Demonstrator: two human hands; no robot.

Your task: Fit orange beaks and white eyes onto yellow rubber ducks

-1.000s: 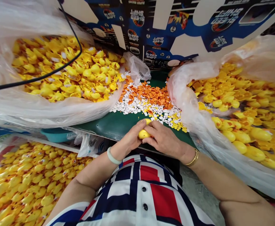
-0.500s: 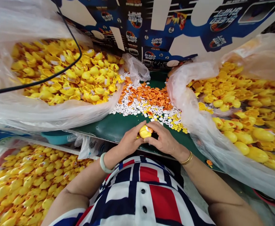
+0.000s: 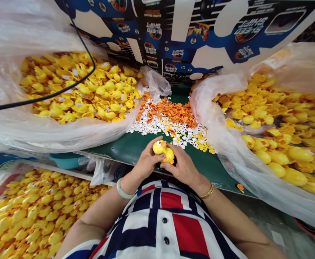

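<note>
Between both hands, in front of the striped and checked shirt, is a small yellow toy duck (image 3: 169,155) with an orange beak and white eye piece. My left hand (image 3: 148,158) is closed on the head side, its thumb across the front. My right hand (image 3: 183,163) grips the body from the other side, thumb below and fingers behind. Just beyond the hands lie loose white eye pieces (image 3: 143,126), small yellow discs (image 3: 203,144) and a heap of orange beak pieces (image 3: 177,110) on the green tabletop (image 3: 114,145).
A clear plastic bag (image 3: 100,135) of yellow duck parts (image 3: 92,91) stands left, another bag (image 3: 227,151) right. Below left, a bin holds many ducks (image 3: 35,208) beside a teal basin (image 3: 65,160). A black cable (image 3: 52,94) crosses the left side; printed cardboard (image 3: 157,36) stands behind.
The duck has been turned in the hands, so its head, beak and body now show more plainly. My left hand has shifted its hold toward the head.
</note>
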